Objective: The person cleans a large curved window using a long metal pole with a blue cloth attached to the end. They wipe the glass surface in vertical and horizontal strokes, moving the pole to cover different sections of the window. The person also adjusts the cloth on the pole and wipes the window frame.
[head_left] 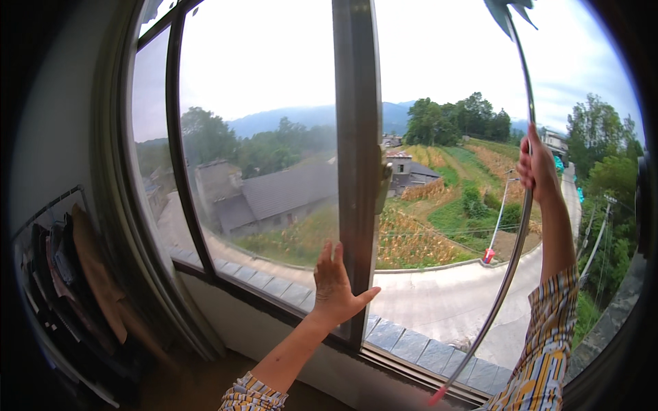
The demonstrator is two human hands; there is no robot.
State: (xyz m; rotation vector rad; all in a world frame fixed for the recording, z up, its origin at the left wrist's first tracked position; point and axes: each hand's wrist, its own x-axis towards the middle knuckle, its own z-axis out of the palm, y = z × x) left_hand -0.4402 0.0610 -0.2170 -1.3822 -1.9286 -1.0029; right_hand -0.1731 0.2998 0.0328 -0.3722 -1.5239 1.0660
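Observation:
My left hand [333, 293] is spread at the edge of the sliding window sash [355, 205]. Its fingers lie over the hazy glass pane [267, 169] and its thumb points across the dark frame; whether the palm presses on it I cannot tell. My right hand [538, 167] grips a long metal pole [501, 298] in the window's opened part. Dark green material [506, 13] hangs at the pole's top, partly cut off by the picture's rim. A pink end tip [437, 395] points down near the window track [411, 377].
A latch [383, 185] sits on the sash's edge. On the left, clothes [77, 277] hang from a rack beside a curtain [118, 180]. Grey slate tiles [437, 354] line the ledge outside. Beyond lie a concrete road [411, 298], fields and a tiled-roof house [288, 192].

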